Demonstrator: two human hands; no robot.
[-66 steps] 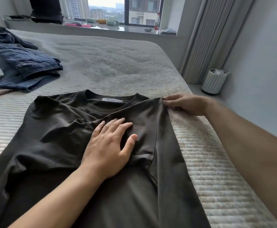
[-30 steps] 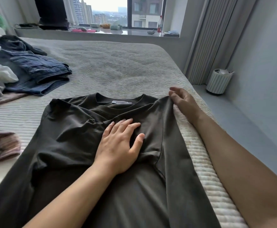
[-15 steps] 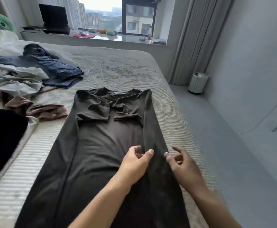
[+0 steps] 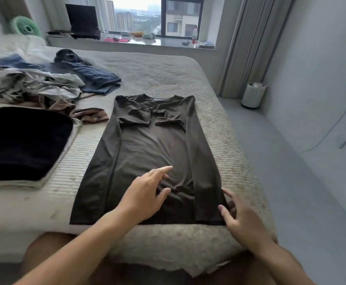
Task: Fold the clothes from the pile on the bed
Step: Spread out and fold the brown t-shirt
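A dark olive T-shirt (image 4: 147, 145) lies flat on the bed (image 4: 164, 70), collar away from me, with both sides and both sleeves folded inward into a long strip. My left hand (image 4: 145, 194) is over the shirt's lower middle, fingers straight and spread, holding nothing. At the shirt's near right corner is my right hand (image 4: 240, 217), its fingers spread, thumb on the cloth and fingertips at the right edge. A loose pile of clothes (image 4: 42, 85) lies at the left of the bed.
Blue jeans (image 4: 98, 79) lie beside the pile. A brown garment (image 4: 90, 116) sits just left of the shirt. A folded dark garment (image 4: 24, 140) rests on a light one at the near left. A white bin (image 4: 252, 95) stands on the floor to the right.
Both hands left the shirt's collar end and came down to its near hem. The view pulled back, and the right hand has moved out to the near right corner.
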